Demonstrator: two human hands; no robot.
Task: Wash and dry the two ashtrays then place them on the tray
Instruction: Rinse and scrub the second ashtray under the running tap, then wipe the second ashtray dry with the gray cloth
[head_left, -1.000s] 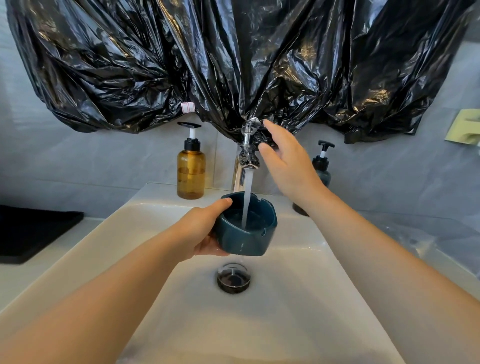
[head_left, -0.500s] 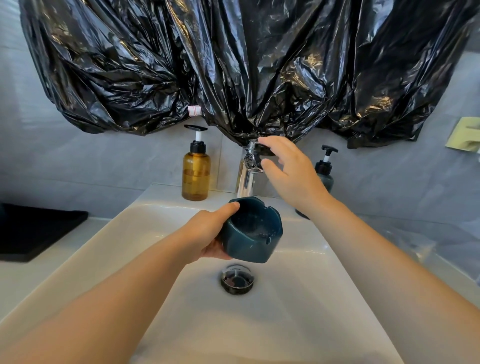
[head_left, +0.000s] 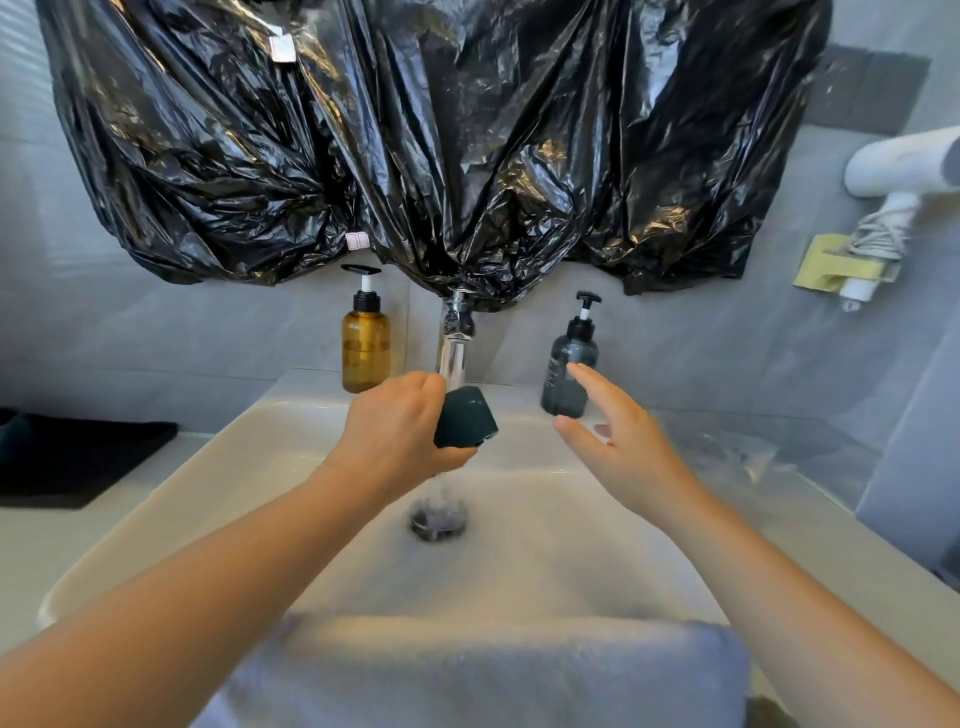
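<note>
While tilted, one ashtray, two bottles.

Grey wall behind white sink; black plastic sheeting above it; white hairdryer mounted to its upper right.

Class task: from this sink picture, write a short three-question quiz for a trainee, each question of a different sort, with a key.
1. True or false: the right hand grips the dark teal ashtray.
2. What stands just beyond the right hand's fingers? A) a red spray can B) a dark grey pump bottle C) a bar of soap
3. Fill the gap: the left hand holds the ashtray tipped, and water falls toward the ____ of the sink.
Key: 1 false, the right hand is open and holds nothing; 2 B; 3 drain.
</note>
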